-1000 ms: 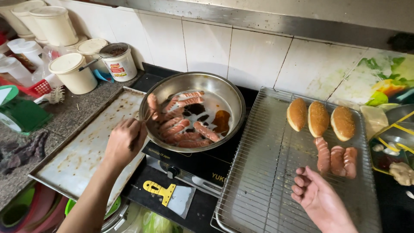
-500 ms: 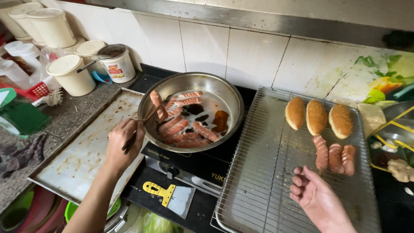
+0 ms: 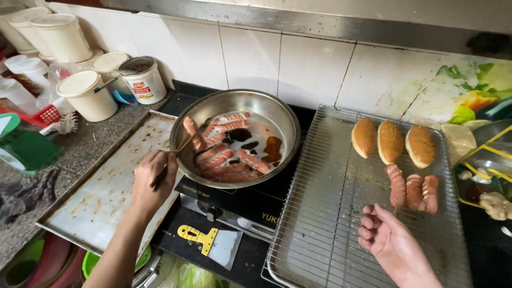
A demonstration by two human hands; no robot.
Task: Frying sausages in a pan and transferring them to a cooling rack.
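A large flat metal baking tray [image 3: 101, 197] lies on the left part of the counter, its surface stained and bare. To its right, a wire cooling rack [image 3: 330, 213] covers the right part of the counter. Between the two, a round steel frying pan [image 3: 266, 109] sits on a black induction cooktop [image 3: 240, 205].

The pan holds several scored sausages [image 3: 224, 154] lying in shallow oil, with dark burnt patches beside them. The rack carries three sesame buns [image 3: 391, 141] in a row at its far side, and three cooked sausages [image 3: 413, 189] just below them.

The left hand [image 3: 152, 178] is positioned at the near-left rim of the pan. Its fingers are closed around a pair of chopsticks [image 3: 178, 152], whose tips reach over the rim to the sausages at the pan's left side.

The right hand [image 3: 389, 240] rests over the near part of the rack, fingers loosely curled and holding nothing, near the cooked sausages.

A yellow-handled scraper [image 3: 208, 242] lies in front of the cooktop. White lidded tubs [image 3: 88, 93] stand at the far left.
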